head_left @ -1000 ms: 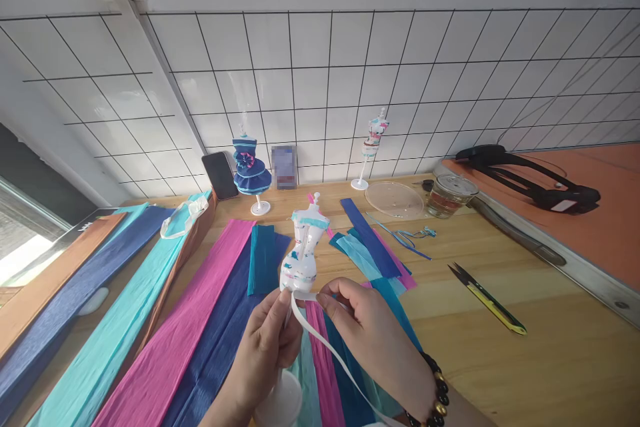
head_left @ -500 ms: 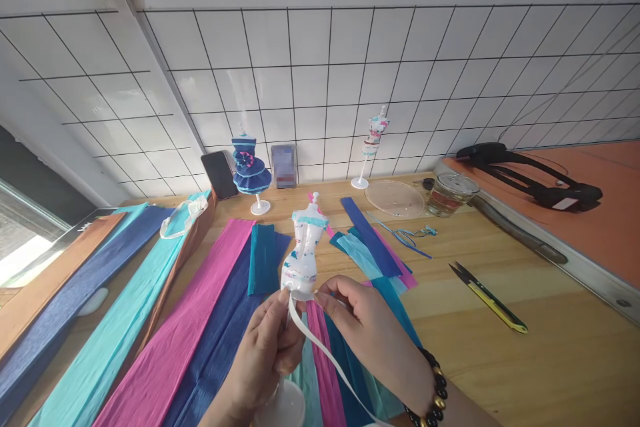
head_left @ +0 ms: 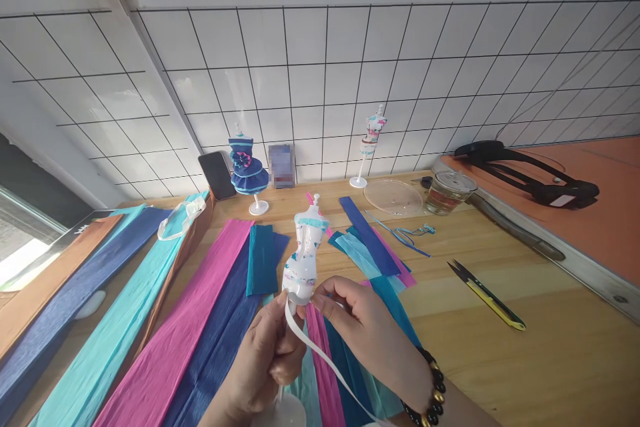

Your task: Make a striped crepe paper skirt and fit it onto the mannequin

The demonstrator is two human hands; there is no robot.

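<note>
A small white dress form (head_left: 305,250), with coloured tape remnants on its bust and hips, stands slightly tilted in front of me. My left hand (head_left: 267,347) is closed around it just below the hips, thumb at the lower left edge. A narrow white tape (head_left: 320,351) lies against the form's bottom edge and hangs down to the lower right. My right hand (head_left: 357,317), with a beaded bracelet (head_left: 436,387) on the wrist, pinches at the bottom right edge of the form; its fingertips partly hide the tape there. The round white base (head_left: 283,411) shows below my left hand.
Crepe paper strips, like the pink one (head_left: 200,300), cover the left side. Cut paper pieces (head_left: 367,233) and yellow-black snips (head_left: 487,295) lie right. Behind stand a blue-dressed form (head_left: 249,170), another bare form (head_left: 371,137), a phone (head_left: 217,175) and a glass jar (head_left: 450,192).
The dress form has tilted slightly and shifted a little lower. Both hands keep nearly the same hold at its bottom edge. The whole view has shifted slightly.
</note>
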